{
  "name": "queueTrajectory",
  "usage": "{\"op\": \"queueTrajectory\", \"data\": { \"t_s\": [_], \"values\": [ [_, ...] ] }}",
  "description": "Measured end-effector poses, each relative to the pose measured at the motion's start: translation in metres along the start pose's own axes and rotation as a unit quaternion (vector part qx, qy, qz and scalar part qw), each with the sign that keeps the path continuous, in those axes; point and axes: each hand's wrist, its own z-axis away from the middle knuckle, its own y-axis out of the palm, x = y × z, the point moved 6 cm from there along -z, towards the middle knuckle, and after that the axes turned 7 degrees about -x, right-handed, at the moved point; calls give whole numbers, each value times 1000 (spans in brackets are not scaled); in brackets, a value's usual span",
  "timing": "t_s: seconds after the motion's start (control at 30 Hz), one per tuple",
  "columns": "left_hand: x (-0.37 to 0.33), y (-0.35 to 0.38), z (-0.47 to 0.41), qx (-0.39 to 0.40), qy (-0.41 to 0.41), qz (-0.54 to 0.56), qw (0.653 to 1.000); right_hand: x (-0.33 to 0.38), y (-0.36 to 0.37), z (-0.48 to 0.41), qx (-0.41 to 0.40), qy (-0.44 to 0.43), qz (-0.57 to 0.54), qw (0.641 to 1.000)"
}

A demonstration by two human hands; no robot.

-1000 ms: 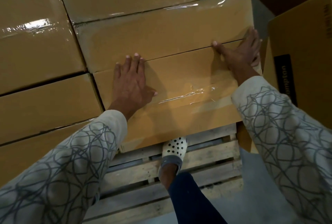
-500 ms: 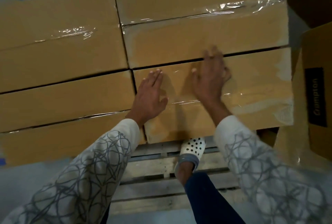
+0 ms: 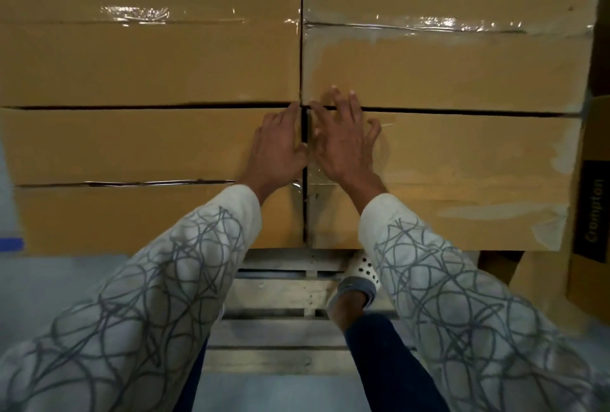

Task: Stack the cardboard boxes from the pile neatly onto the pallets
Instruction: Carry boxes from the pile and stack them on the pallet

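Grey floor (image 3: 49,283) is seen along the bottom, with a strip of blue tape (image 3: 11,244) at the left edge and a wooden pallet (image 3: 280,299) lying on it. Four taped cardboard boxes are seen from above at the pallet's far side, packed two by two with thin dark gaps between them: the near left box (image 3: 132,147), the near right box (image 3: 462,174), the far left box (image 3: 148,55) and the far right box (image 3: 445,61). The left hand (image 3: 279,144) is laid flat on the near left box just beside the middle gap, its fingers (image 3: 286,119) straight and nothing gripped. The right hand (image 3: 343,142) is spread flat on the near right box, its fingertips reaching the far right box's edge, nothing held. A white perforated shoe (image 3: 361,271) is planted on the pallet. Another box with a black printed label (image 3: 594,213) stands at the right edge.
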Motion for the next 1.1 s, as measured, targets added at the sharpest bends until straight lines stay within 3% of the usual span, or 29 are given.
{"op": "queueTrajectory", "data": {
  "t_s": [0.17,0.37,0.63,0.73,1.1],
  "values": [
    [-3,8,-20,18,-44,92,995,-14,-1,-4,33,22,53,998],
    [-19,14,-27,-20,-155,192,969,-13,-6,-1,54,16,92,994],
    [-21,21,-21,-97,-287,375,876,-19,-8,1,48,15,58,997],
    [-19,23,-20,-102,-298,404,859,-20,-6,4,41,22,30,998],
    [-18,34,-16,-92,-296,426,850,-26,-3,8,41,34,8,999]
  ]
}}
